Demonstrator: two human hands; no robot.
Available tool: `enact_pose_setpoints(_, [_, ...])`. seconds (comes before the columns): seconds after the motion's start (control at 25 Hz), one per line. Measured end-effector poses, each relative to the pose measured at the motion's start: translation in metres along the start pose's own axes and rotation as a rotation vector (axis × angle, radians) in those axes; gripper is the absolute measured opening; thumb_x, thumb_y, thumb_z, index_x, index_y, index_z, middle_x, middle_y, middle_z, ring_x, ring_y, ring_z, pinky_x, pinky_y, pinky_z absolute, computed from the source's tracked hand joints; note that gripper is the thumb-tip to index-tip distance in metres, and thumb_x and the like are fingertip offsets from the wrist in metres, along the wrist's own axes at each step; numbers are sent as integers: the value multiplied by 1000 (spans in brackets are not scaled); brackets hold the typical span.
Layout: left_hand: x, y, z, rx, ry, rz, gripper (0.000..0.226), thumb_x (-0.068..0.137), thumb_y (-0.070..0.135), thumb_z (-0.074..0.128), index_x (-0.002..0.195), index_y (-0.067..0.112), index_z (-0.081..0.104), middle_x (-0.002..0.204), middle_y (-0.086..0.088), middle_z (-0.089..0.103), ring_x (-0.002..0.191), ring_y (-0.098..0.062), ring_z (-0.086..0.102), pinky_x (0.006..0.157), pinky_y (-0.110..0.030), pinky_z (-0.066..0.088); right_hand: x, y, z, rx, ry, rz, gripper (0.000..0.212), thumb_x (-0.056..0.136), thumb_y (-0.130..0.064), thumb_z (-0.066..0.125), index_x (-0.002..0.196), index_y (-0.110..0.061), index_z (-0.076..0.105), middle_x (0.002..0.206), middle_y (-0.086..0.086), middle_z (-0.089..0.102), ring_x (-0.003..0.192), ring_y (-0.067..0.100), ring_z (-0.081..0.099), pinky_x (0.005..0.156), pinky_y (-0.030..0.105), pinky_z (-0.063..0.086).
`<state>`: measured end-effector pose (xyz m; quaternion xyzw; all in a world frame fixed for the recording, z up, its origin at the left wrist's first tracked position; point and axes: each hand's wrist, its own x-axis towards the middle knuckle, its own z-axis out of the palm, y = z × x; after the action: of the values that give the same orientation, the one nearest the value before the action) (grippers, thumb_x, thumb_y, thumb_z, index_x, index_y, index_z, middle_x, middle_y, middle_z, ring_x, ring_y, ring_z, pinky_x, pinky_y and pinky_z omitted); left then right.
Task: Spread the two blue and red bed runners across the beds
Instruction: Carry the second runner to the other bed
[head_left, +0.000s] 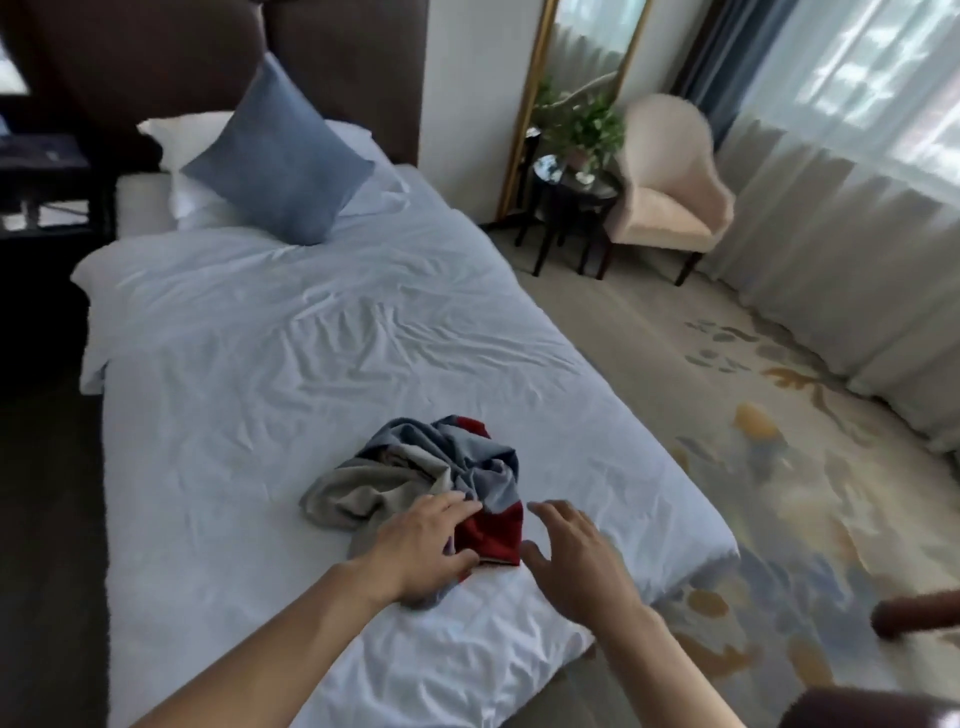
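The left hand (423, 545) lies palm down on the crumpled bed runner (431, 478), fingers spread and resting on the cloth where its grey and red parts meet; it presses flat rather than gripping. The right hand (569, 558) is open with fingers spread, just beside the runner's red edge, over the white sheet; whether it touches the cloth cannot be told. The runner sits in a loose heap of blue, grey and red folds near the foot of the bed (260, 364), on wrinkled white bedding. Further up the bed, a blue cushion (280, 156) leans against white pillows (182, 140) and a dark headboard (337, 62). To the right, on the patterned carpet (727, 415), stand a pale armchair (670, 192) and a small dark round table (571, 202) with a plant (587, 124), near the sheer curtains (857, 208).
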<state>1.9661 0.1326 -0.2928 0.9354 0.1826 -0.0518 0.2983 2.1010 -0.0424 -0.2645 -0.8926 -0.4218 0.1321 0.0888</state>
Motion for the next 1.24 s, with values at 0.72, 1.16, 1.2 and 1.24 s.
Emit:
enact_pose_setpoints(0.72, [141,-89,190,-229,271,-745,48,81,47,67,119,21,54,116,6,60,108,-17,56,81,-36,52,249,44,193,-227,-337,-731,30,89,-21,56,117,-25,62,118,-1,61,107,26,55,97,39,43])
enact_pose_setpoints(1.16, [136,-162,163,-849,739,-802,19,85,14,70,96,26,59,84,14,67,81,-1,64,70,-19,49,280,-7,216,-83,-39,-810,11,83,-23,65,76,-14,66,70,-1,63,74,25,55,86,36,42])
enact_pose_setpoints(1.2, [125,-170,151,-823,753,-795,19,86,12,70,95,26,61,85,13,68,82,-2,65,72,-21,51,280,-22,213,-62,-46,-820,13,84,-23,67,75,-14,65,69,-1,63,73,25,56,84,36,42])
enact_pose_setpoints(1.24, [113,-180,139,-795,775,-791,19,86,11,69,94,26,62,87,12,69,83,-3,65,74,-23,53,278,-40,211,-42,-51,-832,15,84,-23,67,73,-13,63,68,-1,62,71,25,56,82,36,43])
